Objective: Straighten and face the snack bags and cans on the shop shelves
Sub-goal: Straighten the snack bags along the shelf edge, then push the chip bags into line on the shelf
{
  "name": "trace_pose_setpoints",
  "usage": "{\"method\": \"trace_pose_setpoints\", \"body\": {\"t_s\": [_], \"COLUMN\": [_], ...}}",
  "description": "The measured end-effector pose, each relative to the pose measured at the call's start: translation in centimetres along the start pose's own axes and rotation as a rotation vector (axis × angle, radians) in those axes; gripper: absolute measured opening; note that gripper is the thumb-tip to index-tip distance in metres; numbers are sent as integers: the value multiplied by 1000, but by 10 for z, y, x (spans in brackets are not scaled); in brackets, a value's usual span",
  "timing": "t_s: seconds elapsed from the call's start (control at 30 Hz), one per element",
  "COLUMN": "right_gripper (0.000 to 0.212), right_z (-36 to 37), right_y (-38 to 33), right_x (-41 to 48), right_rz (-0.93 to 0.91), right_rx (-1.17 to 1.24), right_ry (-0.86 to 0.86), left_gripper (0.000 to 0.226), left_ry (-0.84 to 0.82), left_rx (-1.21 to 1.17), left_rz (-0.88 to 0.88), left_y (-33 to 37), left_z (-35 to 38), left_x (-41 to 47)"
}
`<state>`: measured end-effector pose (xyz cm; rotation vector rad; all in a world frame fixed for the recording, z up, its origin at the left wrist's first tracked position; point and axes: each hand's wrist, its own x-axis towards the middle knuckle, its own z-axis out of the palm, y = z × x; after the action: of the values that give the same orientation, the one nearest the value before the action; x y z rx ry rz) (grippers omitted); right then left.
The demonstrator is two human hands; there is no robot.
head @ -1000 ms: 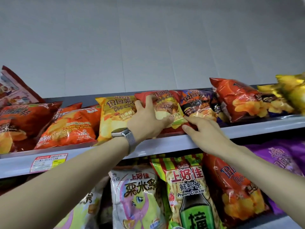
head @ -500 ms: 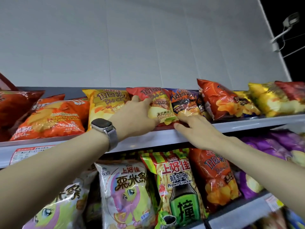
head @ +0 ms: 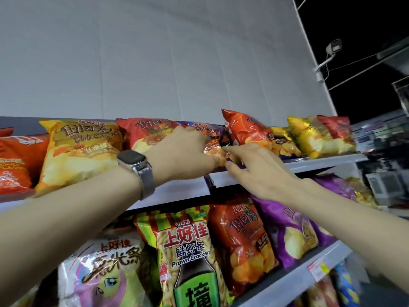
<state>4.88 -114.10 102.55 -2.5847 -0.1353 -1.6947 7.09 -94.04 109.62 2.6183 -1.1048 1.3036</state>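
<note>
On the top shelf (head: 321, 163) lies a row of chip bags. My left hand (head: 186, 154), with a watch on the wrist, reaches across a red bag (head: 141, 134) and curls its fingers over the lower part of a dark purple bag (head: 210, 131). My right hand (head: 256, 171) comes in from the right with straight fingers, whose tips touch the purple bag's bottom edge next to my left fingertips. A yellow bag (head: 81, 151) leans to the left of them. An orange-red bag (head: 245, 127) lies tilted to the right.
Further right on the top shelf are a yellow bag (head: 314, 138) and a red bag (head: 336, 127); an orange bag (head: 15, 165) is at far left. The lower shelf (head: 287, 282) holds prawn crackers (head: 188, 251), red (head: 243, 240) and purple (head: 292, 229) bags. A white wall stands behind.
My left hand has slid right from the red bag onto the purple bag. My right hand has moved with it, and the view has shifted to the right.
</note>
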Motion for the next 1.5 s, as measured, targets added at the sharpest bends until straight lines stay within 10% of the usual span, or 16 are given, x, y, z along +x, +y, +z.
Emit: {"method": "trace_pose_setpoints", "body": {"t_s": [0.33, 0.53, 0.63, 0.9, 1.2, 1.5], "right_gripper": [36, 32, 48, 116, 125, 136], "right_z": [-11, 10, 23, 52, 64, 64], "right_y": [146, 229, 261, 320, 347, 336], "right_x": [26, 54, 67, 87, 102, 99], "right_rz": [174, 347, 447, 507, 558, 560], "right_rx": [40, 86, 146, 252, 507, 567], "right_ry": [196, 105, -10, -146, -236, 26], "left_gripper": [39, 93, 85, 161, 108, 95], "left_ry": [-109, -216, -147, 0, 151, 451], "left_rx": [-32, -371, -564, -813, -910, -993], "left_rz": [-2, -245, -368, -624, -608, -521], "left_y": [72, 91, 97, 108, 122, 114], "left_z": [48, 65, 74, 108, 102, 52], "left_x": [87, 147, 165, 191, 202, 208]}}
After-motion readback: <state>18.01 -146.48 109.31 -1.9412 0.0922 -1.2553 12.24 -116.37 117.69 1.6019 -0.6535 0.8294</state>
